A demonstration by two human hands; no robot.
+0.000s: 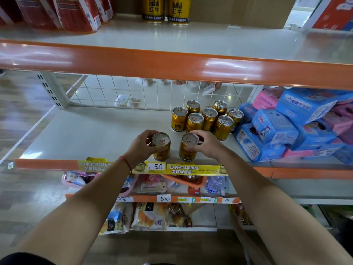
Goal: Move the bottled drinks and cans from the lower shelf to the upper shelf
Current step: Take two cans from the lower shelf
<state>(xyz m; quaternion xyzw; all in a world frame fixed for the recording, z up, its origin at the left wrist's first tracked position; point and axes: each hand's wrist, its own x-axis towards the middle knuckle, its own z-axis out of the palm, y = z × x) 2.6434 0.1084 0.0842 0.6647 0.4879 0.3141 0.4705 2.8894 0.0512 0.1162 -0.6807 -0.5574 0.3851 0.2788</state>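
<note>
- At centre frame, my left hand (pixel 141 146) grips one gold can (pixel 162 148): fingers curl round its far side and the thumb presses its near side.
- Just right of it, my right hand (pixel 208 144) grips a second gold can (pixel 188 149), with fingertips on the rim and the thumb on the wall.
- Both cans are upright, slightly apart, at the front edge of the lower shelf (pixel 91 134); I cannot tell whether their bases touch it.
- Behind them, right of centre, seven cans (pixel 209 117) stand clustered on the same shelf.
- At top centre, two cans (pixel 166 11) stand side by side on the upper shelf (pixel 219 43).
- At right, blue packs (pixel 275 128) are piled beside the cluster.
- Below my hands, a yellow price strip (pixel 158 166) reads 5.0.
- A red cord (pixel 126 163) circles my left wrist.
</note>
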